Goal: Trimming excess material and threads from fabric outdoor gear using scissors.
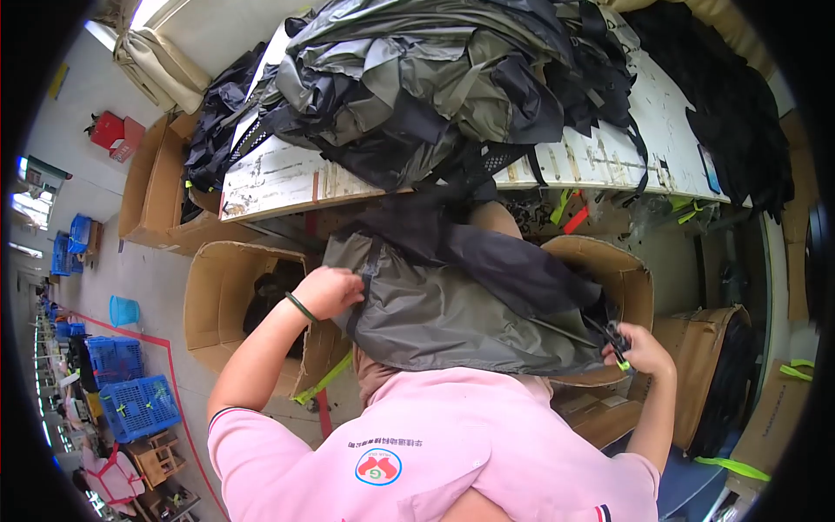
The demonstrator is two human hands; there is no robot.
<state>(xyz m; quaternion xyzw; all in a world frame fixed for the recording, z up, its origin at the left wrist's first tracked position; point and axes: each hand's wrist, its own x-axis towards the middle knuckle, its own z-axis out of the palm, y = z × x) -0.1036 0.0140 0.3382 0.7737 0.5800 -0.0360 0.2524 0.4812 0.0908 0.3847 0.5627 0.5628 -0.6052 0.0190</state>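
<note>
Grey fabric (444, 317), partly overlapped, black handheld item (618, 344) indistinct

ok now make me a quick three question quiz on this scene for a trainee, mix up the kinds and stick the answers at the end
1. Which wrist wears the thin, dark, ring-shaped bangle? a) right b) left c) both
2. True or false: a crumpled heap of grey and black fabric lies on the flat, scuffed white worktable.
3. Fill the gap: the glossy grey-green fabric piece spreads between the left hand and the ____.

Key: 1. b; 2. true; 3. right hand.
</note>
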